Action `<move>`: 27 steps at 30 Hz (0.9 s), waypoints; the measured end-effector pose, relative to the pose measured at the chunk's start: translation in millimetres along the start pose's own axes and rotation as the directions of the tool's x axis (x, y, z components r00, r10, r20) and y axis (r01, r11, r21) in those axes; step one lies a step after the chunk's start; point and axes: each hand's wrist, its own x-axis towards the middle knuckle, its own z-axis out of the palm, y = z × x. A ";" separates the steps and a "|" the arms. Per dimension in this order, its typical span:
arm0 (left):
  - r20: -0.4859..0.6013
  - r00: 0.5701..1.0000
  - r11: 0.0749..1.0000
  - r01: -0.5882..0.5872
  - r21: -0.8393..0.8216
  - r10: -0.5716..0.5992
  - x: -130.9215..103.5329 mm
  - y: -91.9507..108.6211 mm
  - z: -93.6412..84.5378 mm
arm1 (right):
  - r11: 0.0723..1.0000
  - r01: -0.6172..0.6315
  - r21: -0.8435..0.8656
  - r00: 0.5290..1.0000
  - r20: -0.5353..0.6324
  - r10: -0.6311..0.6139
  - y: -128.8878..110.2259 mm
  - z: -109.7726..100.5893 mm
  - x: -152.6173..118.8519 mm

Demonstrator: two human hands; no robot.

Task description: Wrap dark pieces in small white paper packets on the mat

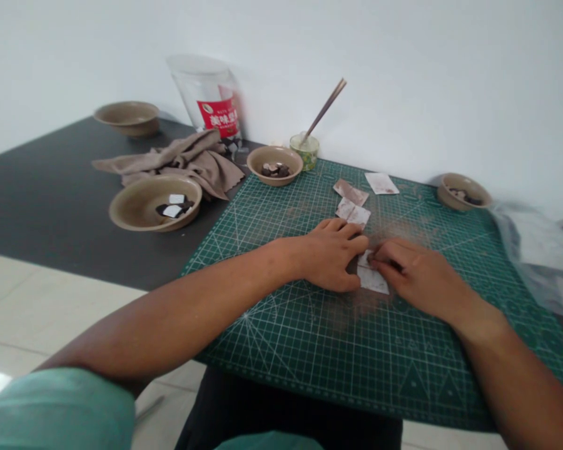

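My left hand [331, 255] lies with fingers spread on the green cutting mat [281, 325], its fingertips at the left edge of a whitish, brown-smudged paper square [374, 281]. On that paper, my right hand [422, 275] pinches a small dark brown piece [371, 257], mostly hidden by the fingers. Just beyond my left fingers is another creased, stained paper square [353, 212]. A browner square [351, 192] sits behind it, and a third, whiter sheet [381, 183] lies farther back. Brown dust is scattered over the mat around both hands.
Bowls with small dark pieces stand at back centre [275, 157], left [126, 209] and right [455, 181]. Another bowl [129, 115], a brown cloth [182, 159] and a clear jar [206, 94] are at left. A green cup [304, 150] holds sticks. Plastic bag [539, 250] at right.
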 end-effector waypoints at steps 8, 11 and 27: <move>-0.002 1.000 1.000 -0.014 0.002 0.014 0.1 -0.4 -0.1 | 0.985 0.082 0.149 0.990 0.099 -0.098 -5.5 -3.7 -0.6; -0.001 1.000 1.000 -0.005 0.011 0.005 0.1 -0.3 0.1 | 0.998 0.009 0.063 0.999 0.047 -0.012 -3.0 -5.2 -0.1; -0.019 0.999 1.000 -0.025 0.014 0.026 0.6 -1.2 1.4 | 0.993 0.041 0.114 0.997 0.053 -0.048 -0.6 -3.7 2.6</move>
